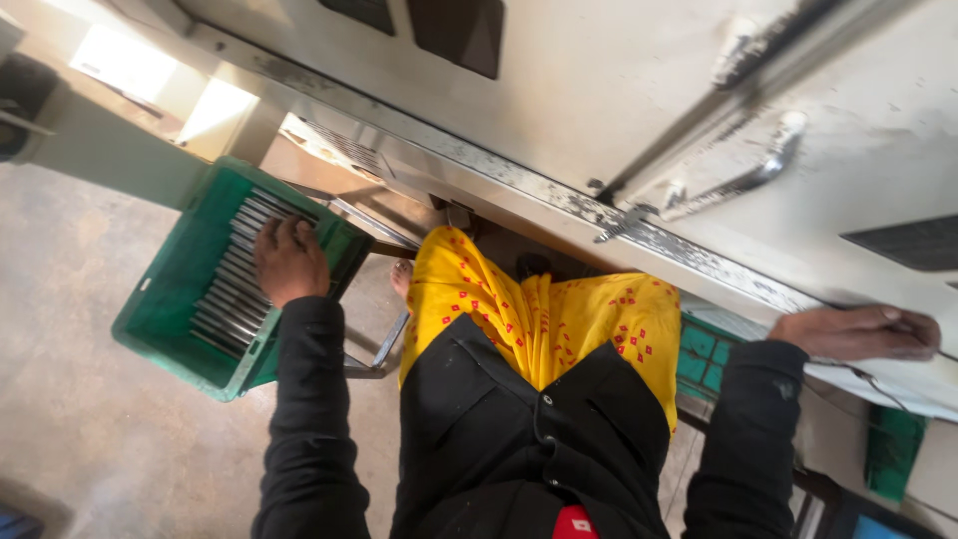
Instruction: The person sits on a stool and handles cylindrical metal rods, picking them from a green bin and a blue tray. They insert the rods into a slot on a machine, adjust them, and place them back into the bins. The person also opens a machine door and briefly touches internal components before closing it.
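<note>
The left hand [289, 262] reaches down into a green plastic crate [170, 299], fingers curled together over a row of grey metal rods [232, 289] lying side by side under its palm; whether it has actually closed on one rod I cannot tell. The right hand [858, 332] lies flat, fingers together and holding nothing, on the worn edge of the machine's counter [619, 225].

The crate sits tilted on a thin metal stand [384, 344] just beside the left hand (only part of the stand shows), so a hard pull could likely tip it and spill rods toward the bare foot [401, 277] close by. Open concrete floor [90, 439] lies beyond the crate; toward the machine, room is tight between the yellow skirt [519, 309] and the counter edge.
</note>
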